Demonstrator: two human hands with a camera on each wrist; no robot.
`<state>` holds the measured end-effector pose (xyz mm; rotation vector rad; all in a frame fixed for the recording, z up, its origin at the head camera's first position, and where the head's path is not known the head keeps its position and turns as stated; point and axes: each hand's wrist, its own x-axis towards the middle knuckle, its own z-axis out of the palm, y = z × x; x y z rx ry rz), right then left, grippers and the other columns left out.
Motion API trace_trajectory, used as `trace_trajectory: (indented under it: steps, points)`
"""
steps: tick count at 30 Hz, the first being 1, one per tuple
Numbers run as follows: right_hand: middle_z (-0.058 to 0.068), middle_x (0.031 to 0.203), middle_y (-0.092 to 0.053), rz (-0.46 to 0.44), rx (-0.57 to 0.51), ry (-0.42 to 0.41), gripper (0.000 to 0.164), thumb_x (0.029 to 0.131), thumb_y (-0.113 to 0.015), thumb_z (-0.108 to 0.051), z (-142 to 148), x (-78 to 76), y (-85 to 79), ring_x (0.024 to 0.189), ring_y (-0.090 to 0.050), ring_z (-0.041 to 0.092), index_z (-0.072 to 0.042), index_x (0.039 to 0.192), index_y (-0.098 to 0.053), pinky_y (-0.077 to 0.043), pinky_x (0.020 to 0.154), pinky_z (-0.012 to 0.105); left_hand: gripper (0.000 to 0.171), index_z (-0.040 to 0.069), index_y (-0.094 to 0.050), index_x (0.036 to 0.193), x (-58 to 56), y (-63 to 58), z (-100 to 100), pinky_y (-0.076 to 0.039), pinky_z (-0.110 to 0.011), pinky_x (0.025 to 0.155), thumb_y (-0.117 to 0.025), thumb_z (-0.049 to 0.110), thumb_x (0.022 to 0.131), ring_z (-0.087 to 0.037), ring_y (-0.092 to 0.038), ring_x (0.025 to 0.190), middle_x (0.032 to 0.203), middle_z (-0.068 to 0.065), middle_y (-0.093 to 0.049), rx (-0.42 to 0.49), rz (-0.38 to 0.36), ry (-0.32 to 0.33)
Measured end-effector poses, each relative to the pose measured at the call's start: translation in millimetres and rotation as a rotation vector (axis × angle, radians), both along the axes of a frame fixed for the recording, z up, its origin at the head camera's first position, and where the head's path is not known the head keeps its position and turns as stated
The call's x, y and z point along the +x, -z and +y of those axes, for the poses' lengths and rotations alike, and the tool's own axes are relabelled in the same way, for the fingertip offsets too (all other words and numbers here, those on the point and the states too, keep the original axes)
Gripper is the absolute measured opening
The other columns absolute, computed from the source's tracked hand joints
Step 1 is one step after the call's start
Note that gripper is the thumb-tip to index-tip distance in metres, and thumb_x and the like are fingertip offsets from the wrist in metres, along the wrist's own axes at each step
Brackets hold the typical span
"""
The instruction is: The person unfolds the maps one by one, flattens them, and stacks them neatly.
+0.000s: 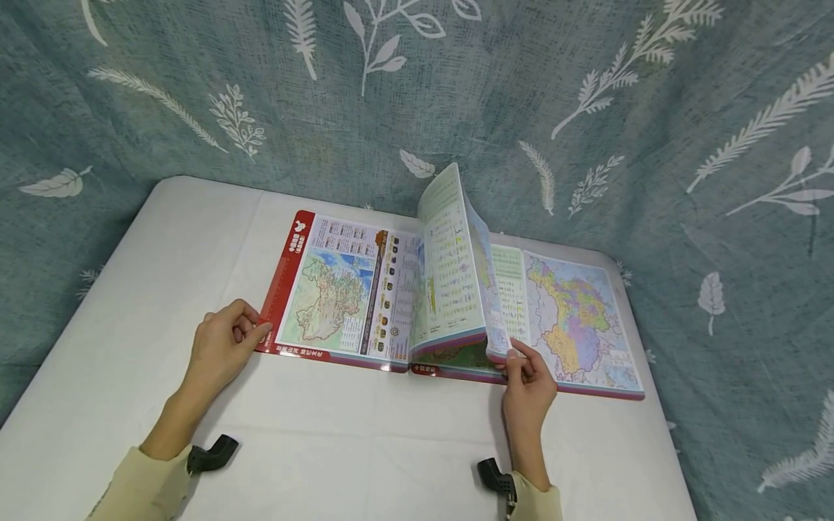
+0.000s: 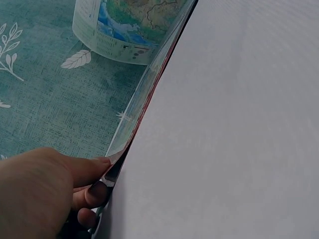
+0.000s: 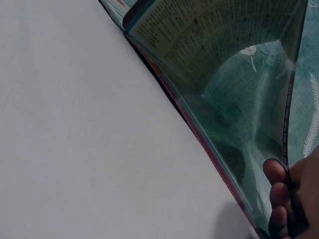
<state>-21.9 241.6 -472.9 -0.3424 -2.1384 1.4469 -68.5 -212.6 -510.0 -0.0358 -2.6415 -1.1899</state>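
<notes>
A glossy map book lies open across the white table, its left panel edged in red. My left hand pinches the lower left corner of that panel, thumb on top and fingers curled beneath; the left wrist view shows the same grip by the hand. Near the middle a map page stands raised and bent, with printed text on its left face. My right hand pinches the lower corner of the raised page between thumb and fingers. Close up, that hand holds the page's edge, partly cut off by the frame.
Right of the raised page lies a flat coloured map. The white tabletop spreads in front of the book. A blue-green leaf-patterned cloth hangs behind and at the sides. Black wrist devices show near both sleeves.
</notes>
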Motion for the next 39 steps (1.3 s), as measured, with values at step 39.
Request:
trace_trajectory:
  steps: [39]
  points:
    - [0.022,0.072,-0.070,-0.045,-0.111,0.140,0.021,0.102,-0.063,0.001,39.2,3.7,-0.7,0.061,-0.064,0.008,0.012,0.117,-0.073,-0.054,0.060,0.017,0.020,0.005,-0.065,0.089,-0.3,-0.9,1.3,-0.026,-0.034,0.070,-0.085,0.009,0.087,-0.020,-0.045,0.066,0.064,-0.003,-0.058,0.008,-0.027,-0.004]
